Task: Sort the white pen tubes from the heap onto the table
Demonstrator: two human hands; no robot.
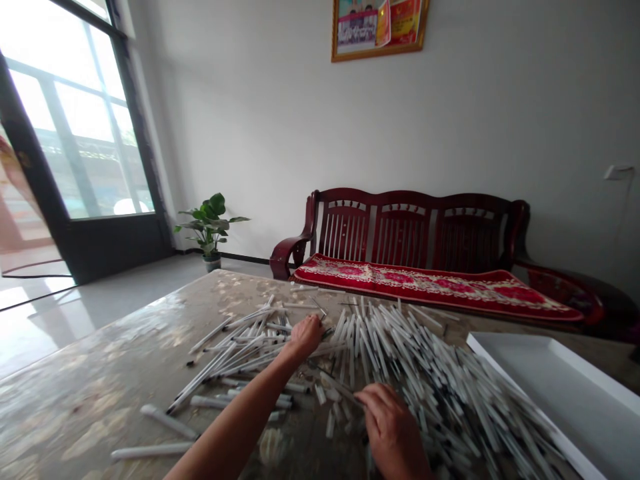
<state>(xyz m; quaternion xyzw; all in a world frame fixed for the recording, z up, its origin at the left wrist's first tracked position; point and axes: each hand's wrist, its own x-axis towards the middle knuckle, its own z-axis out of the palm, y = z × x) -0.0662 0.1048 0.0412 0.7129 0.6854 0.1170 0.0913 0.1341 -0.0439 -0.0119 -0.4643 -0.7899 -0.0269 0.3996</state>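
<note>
My right hand [393, 427] is closed in a pinch at the near end of a slim whitish pen barrel [339, 385], which points away to the upper left. Farther forward, my left hand [306, 335] has its fingers curled down among the pens. Thin dark sticks like refills show by its fingertips, but what it grips is hidden. To its left lies a loose spread of white pens with dark tips [215, 377]. A thick heap of translucent pen barrels [415, 353] fans out on the right. Several short clear caps [331, 421] lie between my hands.
A shallow white box [565, 387] stands at the table's right. Two thick white tubes [150, 451] lie near the front left of the patterned table [65, 407]. Beyond are a red wooden bench [400, 230], a potted plant [210, 223] and a glass door [95, 133].
</note>
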